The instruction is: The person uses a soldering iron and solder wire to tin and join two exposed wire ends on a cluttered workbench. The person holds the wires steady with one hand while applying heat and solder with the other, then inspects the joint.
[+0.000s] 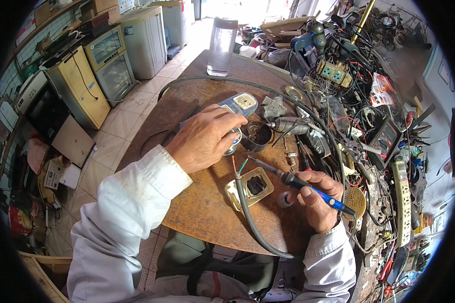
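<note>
My right hand (319, 201) grips a soldering iron (308, 188) by its blue and black handle, its metal tip pointing left and slightly up. My left hand (203, 139) is closed around a small silvery spool (233, 143), partly covered by my fingers. Between the hands, a thick grey cable (246, 202) has stripped ends, with reddish and green wires showing. Its wire ends rise beside the iron's tip without clear contact. Beneath the iron lies a cream-coloured plastic housing (264, 183) with a dark opening. A dark round cup (258, 135) holding brown material stands next to my left fingertips.
Behind my left hand lies a blue and cream socket (243, 103). A clear bottle (222, 48) stands at the brown table's (187, 212) far end. Tangled cables, a multimeter (388, 139) and a long power strip (402, 204) crowd the right. Cabinets (79, 86) line the left wall.
</note>
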`<state>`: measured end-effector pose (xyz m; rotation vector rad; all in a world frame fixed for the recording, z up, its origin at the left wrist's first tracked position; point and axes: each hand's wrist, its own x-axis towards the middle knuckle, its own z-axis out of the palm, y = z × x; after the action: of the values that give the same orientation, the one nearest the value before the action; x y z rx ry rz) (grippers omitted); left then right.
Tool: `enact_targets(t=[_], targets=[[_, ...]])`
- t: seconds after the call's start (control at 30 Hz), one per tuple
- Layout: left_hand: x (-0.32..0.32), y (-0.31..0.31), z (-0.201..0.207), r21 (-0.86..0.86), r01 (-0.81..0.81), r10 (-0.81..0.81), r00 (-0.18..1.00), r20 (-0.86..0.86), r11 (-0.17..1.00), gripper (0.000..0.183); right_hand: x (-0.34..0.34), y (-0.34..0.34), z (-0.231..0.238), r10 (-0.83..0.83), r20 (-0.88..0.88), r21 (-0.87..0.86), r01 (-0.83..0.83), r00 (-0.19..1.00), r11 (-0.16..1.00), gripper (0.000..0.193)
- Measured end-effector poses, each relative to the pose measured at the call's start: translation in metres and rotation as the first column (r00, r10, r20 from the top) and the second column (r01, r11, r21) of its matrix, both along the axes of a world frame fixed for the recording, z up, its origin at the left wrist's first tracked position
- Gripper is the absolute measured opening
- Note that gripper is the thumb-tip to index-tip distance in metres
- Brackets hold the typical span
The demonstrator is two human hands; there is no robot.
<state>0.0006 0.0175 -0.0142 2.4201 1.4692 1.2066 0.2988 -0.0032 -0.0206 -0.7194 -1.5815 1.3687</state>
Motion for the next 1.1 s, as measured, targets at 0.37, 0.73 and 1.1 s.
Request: enact_targets(t=[0.37,0.73,1.1], targets=[[-0.001,0.000,0.001,0.041,0.000,0.001,1.000,-0.011,0.999,0.019,0.001,0.001,-0.003,-0.011,0.022,0.010,0.011,1.000,1.000,0.034],[-0.007,-0.004,0.011,0.112,-0.005,0.000,0.999,0.041,0.994,0.012,0.001,0.000,0.000,-0.011,0.025,-0.016,0.011,1.000,1.000,0.036],[-0.008,-0.014,0.020,-0.111,0.112,-0.089,0.977,0.193,0.987,0.009,0.001,0.002,0.000,0.007,0.009,-0.016,-0.007,1.000,1.000,0.033]])
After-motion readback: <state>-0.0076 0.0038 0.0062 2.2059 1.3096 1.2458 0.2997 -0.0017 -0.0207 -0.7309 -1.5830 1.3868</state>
